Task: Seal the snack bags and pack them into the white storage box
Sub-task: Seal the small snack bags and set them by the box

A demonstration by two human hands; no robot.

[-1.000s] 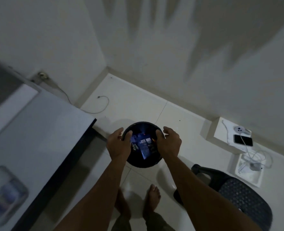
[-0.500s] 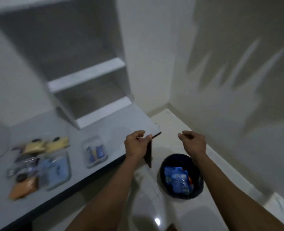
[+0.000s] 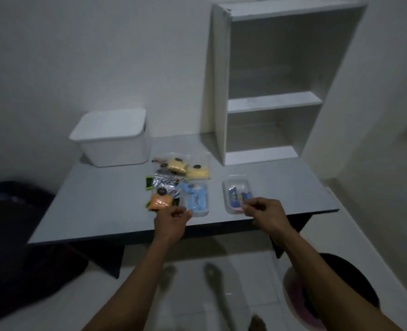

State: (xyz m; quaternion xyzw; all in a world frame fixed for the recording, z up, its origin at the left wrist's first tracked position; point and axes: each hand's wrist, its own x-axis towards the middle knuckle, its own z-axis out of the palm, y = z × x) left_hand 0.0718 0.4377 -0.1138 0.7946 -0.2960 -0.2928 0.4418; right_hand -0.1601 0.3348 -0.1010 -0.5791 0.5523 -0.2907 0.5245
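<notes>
Both hands, left [image 3: 171,222] and right [image 3: 267,212], hover over the table [image 3: 97,211], fingers curled, empty.

We record a plain white storage box [image 3: 113,137] with a white lid, standing on a pale grey table [image 3: 97,211] whose front edge and legs appear dark. We note a white shelf unit [image 3: 269,101] with greyish inner walls. Among the clear snack bags, we see two with pale yellow contents [image 3: 188,169], one with orange contents [image 3: 162,202], one with light blue contents [image 3: 196,199], one with dark blue packets and a touch of red [image 3: 237,195], and one silvery, reflective bag [image 3: 165,181]. The wall [image 3: 78,56] is off-white.
</notes>
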